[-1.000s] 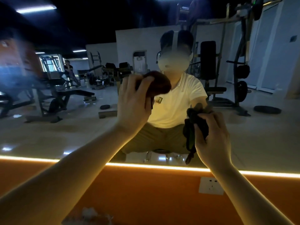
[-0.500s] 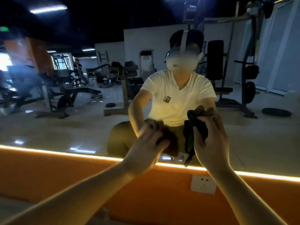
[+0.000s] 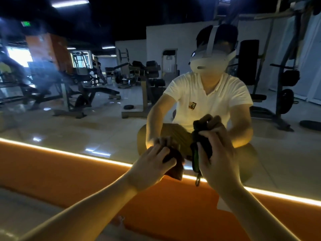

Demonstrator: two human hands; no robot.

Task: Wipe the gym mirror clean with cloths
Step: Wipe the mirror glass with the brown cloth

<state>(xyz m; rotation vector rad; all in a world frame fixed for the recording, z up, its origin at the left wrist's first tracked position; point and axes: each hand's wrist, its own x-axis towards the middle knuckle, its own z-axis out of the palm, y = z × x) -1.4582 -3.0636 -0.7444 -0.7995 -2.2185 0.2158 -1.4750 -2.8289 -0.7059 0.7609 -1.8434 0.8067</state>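
Note:
The gym mirror [image 3: 73, 122] fills the wall ahead and reflects me seated in a white shirt. My left hand [image 3: 149, 166] grips a dark brown cloth [image 3: 174, 166] and presses it on the glass at the mirror's bottom edge. Just to its right, my right hand [image 3: 217, 159] holds a bunched black cloth [image 3: 203, 145] against the glass, slightly higher. A green strip and a small clip hang from that cloth. The two hands are close together, nearly touching.
A glowing light strip [image 3: 60, 152] runs along the mirror's bottom edge above an orange wall panel [image 3: 73, 173]. A white wall socket [image 3: 219, 204] sits partly behind my right forearm. The reflection shows benches, weight racks and a distant person.
My left hand dragged the brown cloth from head height down to the mirror's bottom edge. The right hand stayed about where it was. My view has shifted left.

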